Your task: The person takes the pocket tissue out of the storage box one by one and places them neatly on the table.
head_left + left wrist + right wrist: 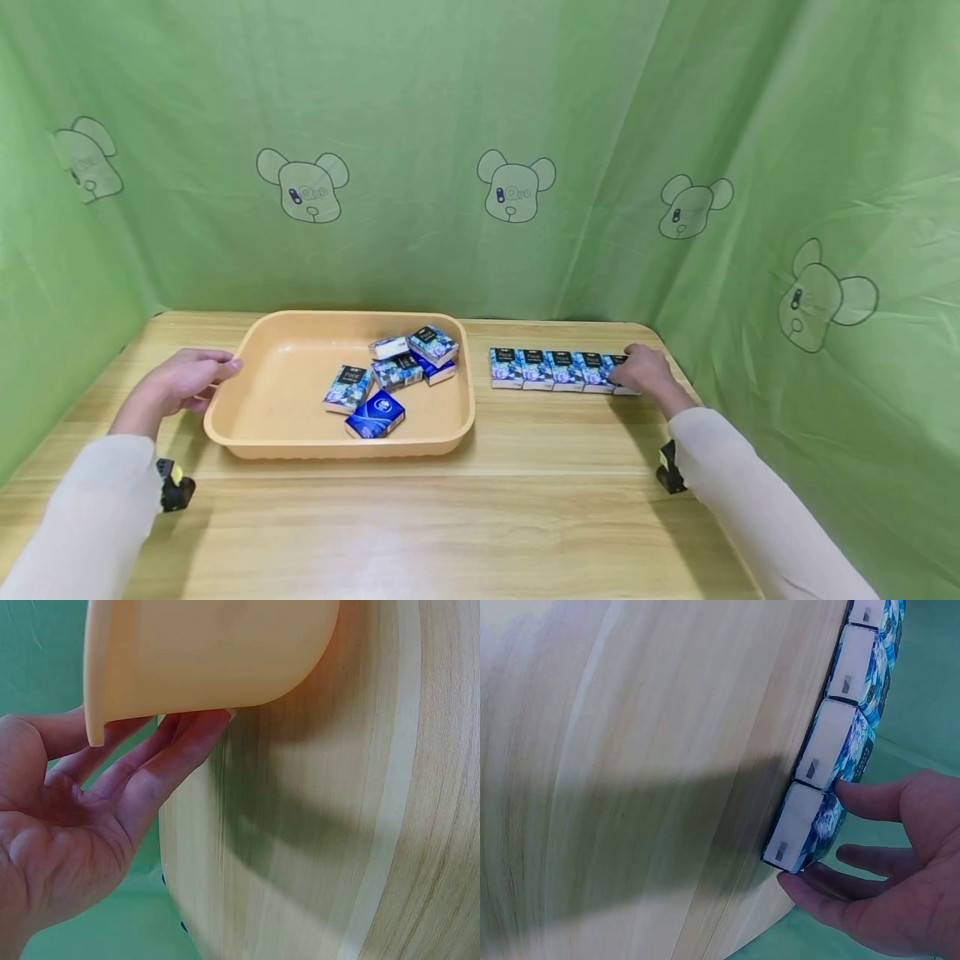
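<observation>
On the left, my left hand point(183, 381) grips the side rim of a yellow-orange plastic tray point(341, 450), thumb over the edge and fingers against the outer wall point(217, 682). Inside the tray lie floral tissue packs point(349, 387) and dark blue tissue packs point(377, 414), loosely heaped toward its right half. To the right of the tray, several floral tissue packs point(536, 368) stand side by side in a straight row. My right hand point(651, 375) holds the pack at the row's right end point(793, 825) between thumb and fingers, partly covering its printed face.
Everything rests on a light wood-grain table point(480, 525). A green curtain point(420, 242) with bear-head prints hangs close behind the table and along both sides. The row of packs lies near the table's back right corner.
</observation>
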`<action>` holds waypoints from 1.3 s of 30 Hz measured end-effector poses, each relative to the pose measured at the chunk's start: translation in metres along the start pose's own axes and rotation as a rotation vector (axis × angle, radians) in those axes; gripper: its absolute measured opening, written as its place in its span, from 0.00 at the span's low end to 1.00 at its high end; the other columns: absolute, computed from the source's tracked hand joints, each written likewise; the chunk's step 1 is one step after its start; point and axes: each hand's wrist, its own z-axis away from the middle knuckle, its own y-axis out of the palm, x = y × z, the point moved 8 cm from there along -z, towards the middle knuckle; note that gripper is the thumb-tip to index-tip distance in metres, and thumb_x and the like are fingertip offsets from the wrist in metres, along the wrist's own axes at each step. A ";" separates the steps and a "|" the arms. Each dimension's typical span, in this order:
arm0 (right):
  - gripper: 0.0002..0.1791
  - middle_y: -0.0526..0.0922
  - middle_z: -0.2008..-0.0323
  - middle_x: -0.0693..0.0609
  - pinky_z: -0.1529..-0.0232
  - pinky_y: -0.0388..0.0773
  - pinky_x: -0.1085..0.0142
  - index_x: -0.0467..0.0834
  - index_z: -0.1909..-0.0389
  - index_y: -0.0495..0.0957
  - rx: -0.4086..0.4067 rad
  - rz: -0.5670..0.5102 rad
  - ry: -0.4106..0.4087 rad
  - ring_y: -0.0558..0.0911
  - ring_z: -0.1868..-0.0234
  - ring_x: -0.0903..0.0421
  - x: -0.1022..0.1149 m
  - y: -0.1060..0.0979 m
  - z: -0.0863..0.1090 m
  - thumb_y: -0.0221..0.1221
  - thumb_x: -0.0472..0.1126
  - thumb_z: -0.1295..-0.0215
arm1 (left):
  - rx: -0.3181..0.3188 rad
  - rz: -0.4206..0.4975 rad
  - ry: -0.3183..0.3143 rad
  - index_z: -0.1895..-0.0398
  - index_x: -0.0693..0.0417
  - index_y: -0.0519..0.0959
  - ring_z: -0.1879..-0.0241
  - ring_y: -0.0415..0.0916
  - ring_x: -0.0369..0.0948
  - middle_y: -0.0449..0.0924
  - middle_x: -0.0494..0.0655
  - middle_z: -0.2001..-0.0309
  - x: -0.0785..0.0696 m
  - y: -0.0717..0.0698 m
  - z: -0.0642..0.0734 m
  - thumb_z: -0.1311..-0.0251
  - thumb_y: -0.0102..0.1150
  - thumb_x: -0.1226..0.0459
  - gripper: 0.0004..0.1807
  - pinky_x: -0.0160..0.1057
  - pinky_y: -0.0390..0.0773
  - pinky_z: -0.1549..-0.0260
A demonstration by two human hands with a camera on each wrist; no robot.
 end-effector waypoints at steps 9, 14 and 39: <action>0.39 0.69 0.35 0.23 0.35 0.71 0.40 0.21 0.32 0.62 0.005 0.008 0.003 0.69 0.37 0.25 0.002 -0.001 0.001 0.54 0.42 0.41 | 0.004 0.004 0.002 0.22 0.72 0.45 0.55 0.80 0.40 0.54 0.78 0.28 0.001 0.000 -0.001 0.21 0.40 0.51 0.39 0.40 0.87 0.59; 0.38 0.69 0.35 0.23 0.35 0.71 0.40 0.22 0.32 0.62 0.006 0.004 0.004 0.69 0.37 0.25 0.002 0.000 0.000 0.52 0.41 0.40 | 0.003 0.003 0.009 0.22 0.73 0.45 0.56 0.80 0.39 0.55 0.78 0.28 0.001 0.000 0.000 0.21 0.40 0.51 0.40 0.40 0.87 0.60; 0.34 0.70 0.36 0.24 0.35 0.72 0.40 0.24 0.32 0.64 0.017 0.016 0.009 0.70 0.38 0.26 0.000 0.002 0.000 0.49 0.40 0.37 | 0.002 0.019 0.002 0.22 0.72 0.45 0.58 0.80 0.37 0.54 0.78 0.28 0.001 0.001 0.000 0.21 0.41 0.51 0.40 0.39 0.87 0.59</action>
